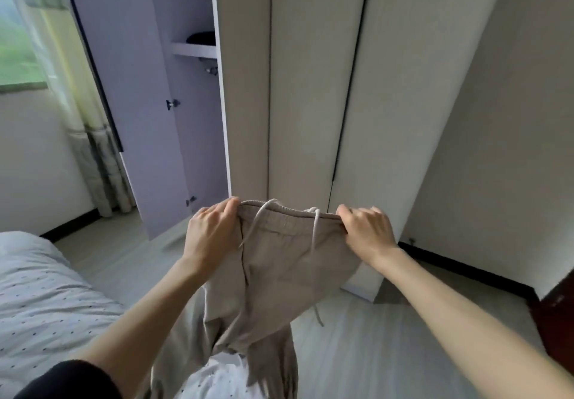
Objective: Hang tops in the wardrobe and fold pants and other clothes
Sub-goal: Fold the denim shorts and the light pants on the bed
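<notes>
Bedroom, wardrobe (310, 88) ahead, bed (40, 290) left; left hand (214, 227) and right hand (366, 230) each pinch beige drawstring pants (285, 262) waistband, floor open below.

Soft daylight from the window (18, 53) at left; wide-angle bending at edges, perhaps slight blur.

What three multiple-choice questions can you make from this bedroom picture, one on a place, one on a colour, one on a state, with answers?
1. Where is the bed?
A. lower left
B. upper right
C. centre

2. What colour are the pants?
A. black
B. beige
C. red

3. How is the leftmost wardrobe door?
A. shut
B. missing
C. open

Answers:
1 A: the bed fills the lower left corner.
2 B: the pants, held at the waistband by the left hand and right hand, are beige.
3 C: the wardrobe door is swung out, showing a shelf.
</notes>
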